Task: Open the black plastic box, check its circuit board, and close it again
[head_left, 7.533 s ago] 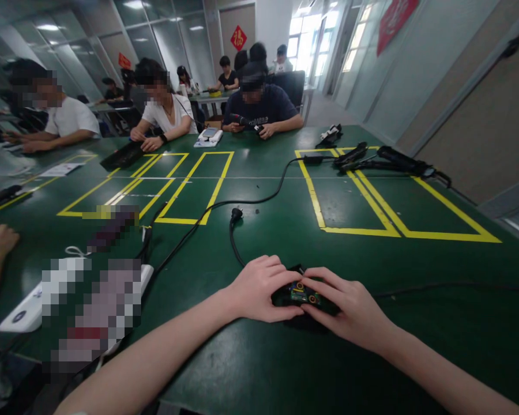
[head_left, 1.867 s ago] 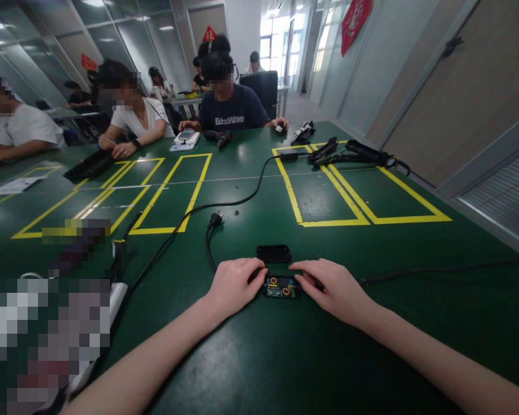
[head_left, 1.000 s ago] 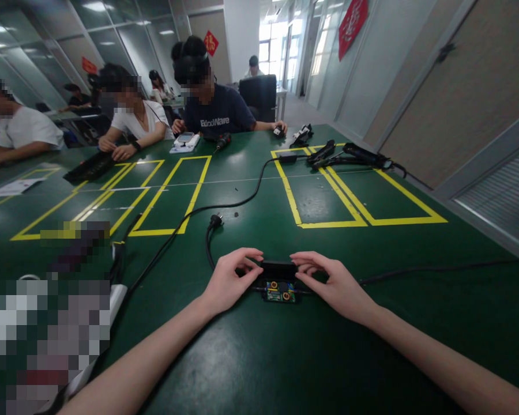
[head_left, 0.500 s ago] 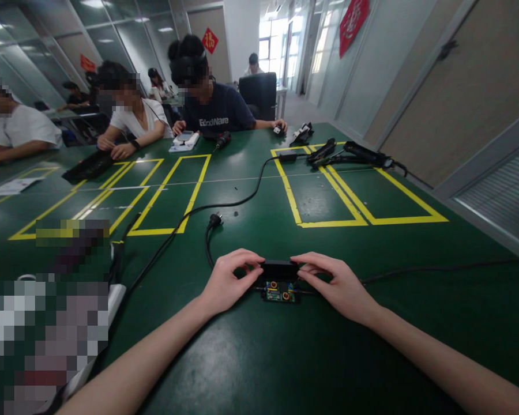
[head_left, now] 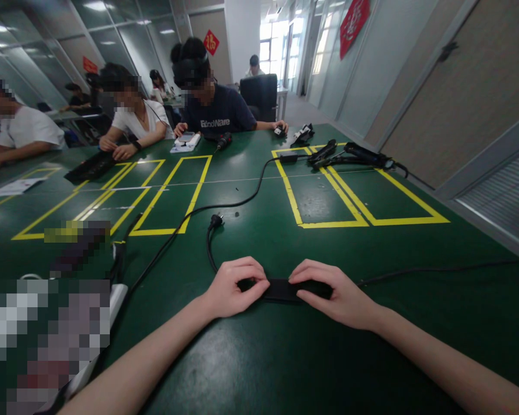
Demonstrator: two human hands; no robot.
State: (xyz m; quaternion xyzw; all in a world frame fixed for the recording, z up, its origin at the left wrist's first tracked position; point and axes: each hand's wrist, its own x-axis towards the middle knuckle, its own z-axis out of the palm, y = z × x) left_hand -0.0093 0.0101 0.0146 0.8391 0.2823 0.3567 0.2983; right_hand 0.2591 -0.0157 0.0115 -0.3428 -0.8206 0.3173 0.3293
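A flat black plastic cover [head_left: 280, 290] lies over the spot of the small circuit board, and the board is hidden from sight. My left hand [head_left: 239, 288] pinches the cover's left end between thumb and fingers. At the other end, my right hand [head_left: 335, 291] has its thumb and curled fingertips closed on the cover. A black cable [head_left: 415, 271] runs off to the right from behind my right hand. Beyond my left hand, a power plug [head_left: 216, 221] lies on its short black lead.
The green table [head_left: 259, 363] carries yellow tape rectangles [head_left: 333, 225]. A long black cord [head_left: 225, 204] crosses it to a black tool [head_left: 363, 154] at the back right. A drill [head_left: 224, 140] lies near a co-worker [head_left: 225, 106]. Blurred-out items stand at left.
Both hands have lowered the black cover from its upright tilt onto the circuit board. The green board with its copper coils was visible before and is now covered.
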